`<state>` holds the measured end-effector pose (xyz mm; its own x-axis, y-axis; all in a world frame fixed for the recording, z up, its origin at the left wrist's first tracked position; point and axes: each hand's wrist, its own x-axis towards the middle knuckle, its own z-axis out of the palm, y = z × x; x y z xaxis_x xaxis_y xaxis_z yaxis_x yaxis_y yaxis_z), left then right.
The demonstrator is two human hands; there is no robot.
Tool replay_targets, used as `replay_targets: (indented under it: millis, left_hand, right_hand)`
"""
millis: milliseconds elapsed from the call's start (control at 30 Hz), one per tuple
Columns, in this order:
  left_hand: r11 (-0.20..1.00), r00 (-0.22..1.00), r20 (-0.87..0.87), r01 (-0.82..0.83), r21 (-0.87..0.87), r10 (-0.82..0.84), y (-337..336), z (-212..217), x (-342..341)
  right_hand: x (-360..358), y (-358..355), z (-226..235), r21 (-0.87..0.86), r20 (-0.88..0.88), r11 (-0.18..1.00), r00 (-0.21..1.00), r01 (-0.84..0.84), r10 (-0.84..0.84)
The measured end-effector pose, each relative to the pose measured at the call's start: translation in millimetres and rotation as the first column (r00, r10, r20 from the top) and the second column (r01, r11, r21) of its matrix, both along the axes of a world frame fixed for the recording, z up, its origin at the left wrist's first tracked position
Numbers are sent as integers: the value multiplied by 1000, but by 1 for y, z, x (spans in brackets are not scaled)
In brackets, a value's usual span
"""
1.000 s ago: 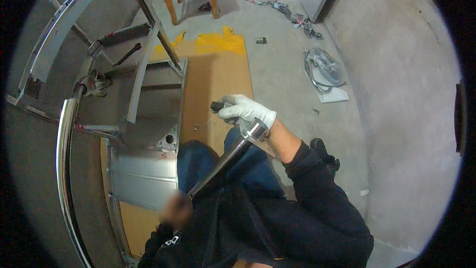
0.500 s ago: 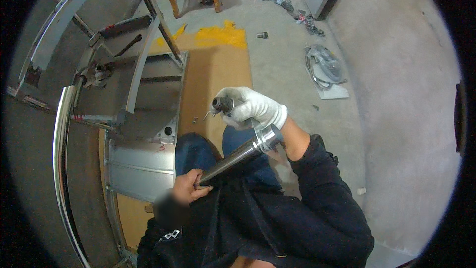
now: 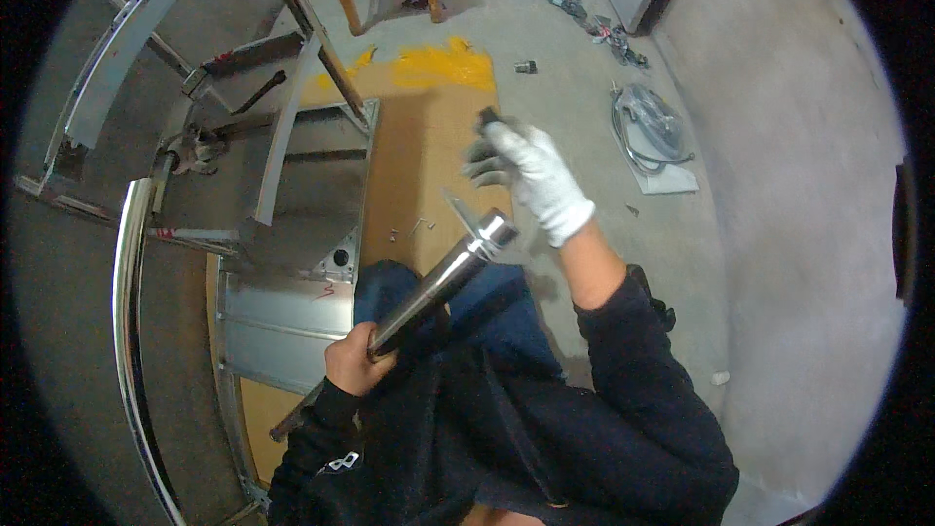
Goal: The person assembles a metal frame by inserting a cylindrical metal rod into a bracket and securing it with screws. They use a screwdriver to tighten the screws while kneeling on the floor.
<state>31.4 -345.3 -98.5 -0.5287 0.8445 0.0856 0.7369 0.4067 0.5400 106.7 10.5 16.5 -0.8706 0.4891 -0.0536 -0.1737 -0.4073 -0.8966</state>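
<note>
Tube [image 3: 429,290] of shiny metal is slanting above the person's knees [image 3: 388,290], its lower part wrapped by the closed bare left hand [image 3: 358,360], while the gloved right hand [image 3: 545,180], blurred, is apparently pinching a dark fitting [image 3: 488,117] apart from the tube. The upper end is already carrying what looks like a flat plate [image 3: 462,212], with the fitting off it, though nothing visible is showing how much is left. A metal frame [image 3: 281,156] and polished rail [image 3: 127,292] are crowding the left side, and small loose pieces [image 3: 394,235] are lying on the board [image 3: 438,127] beyond the knees.

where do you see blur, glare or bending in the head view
Head view: the gloved right hand looks smeared, mostly at its fingers; same view: bright streaks run along the tall chrome pipe, which appears bowed near the picture's edge.
</note>
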Motion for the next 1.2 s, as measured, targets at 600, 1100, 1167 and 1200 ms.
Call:
replay_targets:
  millis: [600, 1100, 1167, 1200]
  left_hand:
    - [869, 834, 243, -468, -162, 495, -32, -48, -14]
    - [957, 947, 155, -265, -119, 282, -25, -39, -2]
    - [976, 969, 124, -204, -81, 213, -29, -42, 1]
    - [983, 978, 106, -173, -60, 178, -31, -43, 3]
  right_hand:
    - [-80, -59, -251, 609, 791, 175, 574, -774, -212]
    - [-58, -20, -44, 545, 349, 592, 803, -593, 483]
    - [-51, -38, -38, 543, 397, 516, 744, -663, 538]
    - [-46, -46, -31, 513, 449, 486, 704, -707, 550]
